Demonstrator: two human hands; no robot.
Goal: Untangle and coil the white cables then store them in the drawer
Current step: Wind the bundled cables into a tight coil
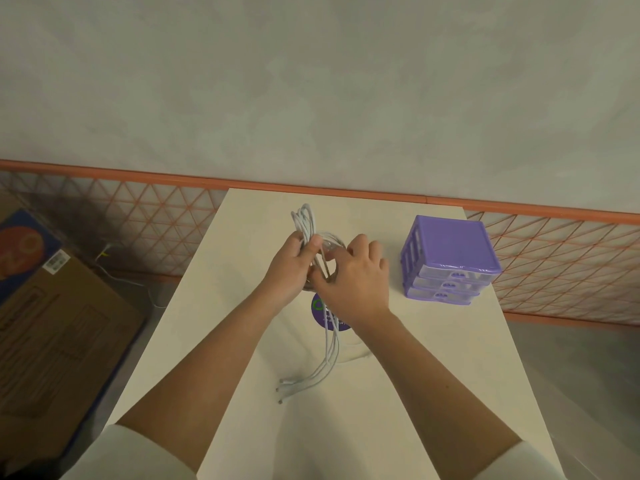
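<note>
**Both hands on the white cable bundle above the table**

Your sleeves (138, 455) sit closest to the lens, pale and rolled back, and both bare forearms reach forward over the cream table (433, 358). Take the purple drawer unit (450, 258) as your marker: it stands upright near the table's far right edge, three clear drawer fronts facing you, all pushed in.

Your left hand (289, 270) is well to the left of that unit, fingers curled closed around a bunch of the white cables (304, 223). Looped ends of the bundle stick up beyond your fist, on the side away from you.

Your right hand (356, 275) lies between the left hand and the drawer unit, clear of the unit. Its fingertips are pinched together on strands at the middle of the bundle, just beside your left thumb.

From your hands the loose lengths hang down toward you, and their plug ends (282, 389) rest fanned out on the tabletop, nearer you than the drawer unit. A round purple sticker (320, 311) shows on the table under your right wrist.
</note>
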